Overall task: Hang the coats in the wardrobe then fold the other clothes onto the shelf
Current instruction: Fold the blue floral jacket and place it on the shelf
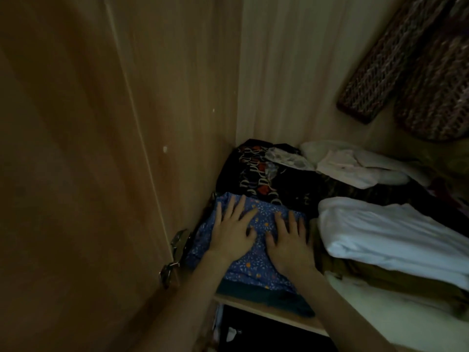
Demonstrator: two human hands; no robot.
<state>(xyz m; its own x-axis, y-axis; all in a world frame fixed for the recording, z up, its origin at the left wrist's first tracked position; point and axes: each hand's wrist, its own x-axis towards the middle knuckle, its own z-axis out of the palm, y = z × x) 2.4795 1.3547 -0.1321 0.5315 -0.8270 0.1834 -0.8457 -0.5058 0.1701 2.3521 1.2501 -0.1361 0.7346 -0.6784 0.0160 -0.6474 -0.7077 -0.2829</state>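
Observation:
A folded blue garment with small speckles (256,262) lies at the front left of the wardrobe shelf (256,308), on top of a dark teal piece. My left hand (233,229) and my right hand (289,242) both rest flat on it, palms down, fingers straight and spread. Behind it sits a black garment with a white and red pattern (253,174). To the right lies a folded white cloth (380,237) on an olive-brown garment (380,275). A knitted coat (411,67) hangs at the upper right.
The wooden wardrobe door (76,174) stands open on the left, with metal hinges (175,252) near my left wrist. Pale crumpled clothes (350,166) lie at the back of the shelf. Below the shelf is a dark compartment (253,334).

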